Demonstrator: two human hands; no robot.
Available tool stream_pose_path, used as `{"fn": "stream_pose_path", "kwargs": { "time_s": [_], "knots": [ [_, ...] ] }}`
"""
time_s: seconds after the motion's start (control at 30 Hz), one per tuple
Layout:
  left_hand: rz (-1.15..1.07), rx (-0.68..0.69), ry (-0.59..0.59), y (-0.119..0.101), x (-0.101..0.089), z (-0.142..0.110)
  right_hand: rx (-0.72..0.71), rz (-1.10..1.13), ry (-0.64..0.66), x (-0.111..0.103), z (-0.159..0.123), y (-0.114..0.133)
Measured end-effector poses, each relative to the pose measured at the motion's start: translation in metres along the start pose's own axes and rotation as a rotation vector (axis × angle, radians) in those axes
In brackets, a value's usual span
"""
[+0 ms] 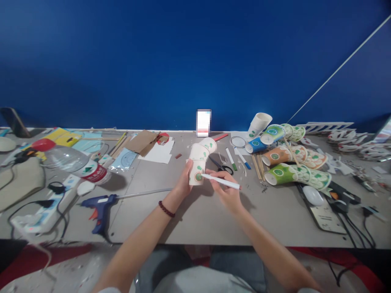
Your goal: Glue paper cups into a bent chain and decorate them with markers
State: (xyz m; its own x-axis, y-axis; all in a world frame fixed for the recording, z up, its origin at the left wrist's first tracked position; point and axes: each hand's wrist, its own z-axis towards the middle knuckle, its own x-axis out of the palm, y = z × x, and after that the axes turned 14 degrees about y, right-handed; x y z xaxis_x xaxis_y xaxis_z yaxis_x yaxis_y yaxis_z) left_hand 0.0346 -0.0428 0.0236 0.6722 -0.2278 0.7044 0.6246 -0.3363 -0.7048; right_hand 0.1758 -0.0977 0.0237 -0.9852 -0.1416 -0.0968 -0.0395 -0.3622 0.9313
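My left hand point(184, 179) is wrapped round a chain of joined white paper cups point(198, 166) with green leaf prints, which bends to the right at its far end. A white marker point(224, 182) lies in the fingers of my right hand point(227, 191), its tip at the round green emblem on the nearest cup. Whether the tip touches the paper I cannot tell. Just beyond my right hand lie black scissors point(224, 167), a green-ended marker point(231, 159) and a blue-ended marker point(243, 158).
At right lie coloured cup chains point(279, 156) and a cup stack point(259, 124). At left are a blue glue gun point(102, 207) with a long glue stick, a water bottle point(73, 162) and a power strip point(51, 211). Cardboard point(143, 142) and a phone point(203, 123) stand behind.
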Motion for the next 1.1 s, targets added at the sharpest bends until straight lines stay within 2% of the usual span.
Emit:
{"fn": "stream_pose_path", "kwargs": {
  "time_s": [0.27,0.53,0.77,1.1],
  "knots": [
    [-0.020,-0.013,0.080,0.0021,-0.0027,-0.0009,-0.011,-0.059,0.031,0.0000,-0.0017,0.0009],
    [0.065,0.018,0.015,0.0020,0.0029,-0.0022,-0.028,-0.159,0.059,0.0013,-0.0035,-0.0020],
    [0.140,0.056,0.014,0.0030,0.0029,-0.0019,-0.081,-0.290,0.052,0.0022,-0.0026,0.0006],
    [0.158,0.038,0.036,0.0037,0.0031,-0.0015,-0.122,-0.340,0.036,0.0031,-0.0020,0.0004]
  ]
}}
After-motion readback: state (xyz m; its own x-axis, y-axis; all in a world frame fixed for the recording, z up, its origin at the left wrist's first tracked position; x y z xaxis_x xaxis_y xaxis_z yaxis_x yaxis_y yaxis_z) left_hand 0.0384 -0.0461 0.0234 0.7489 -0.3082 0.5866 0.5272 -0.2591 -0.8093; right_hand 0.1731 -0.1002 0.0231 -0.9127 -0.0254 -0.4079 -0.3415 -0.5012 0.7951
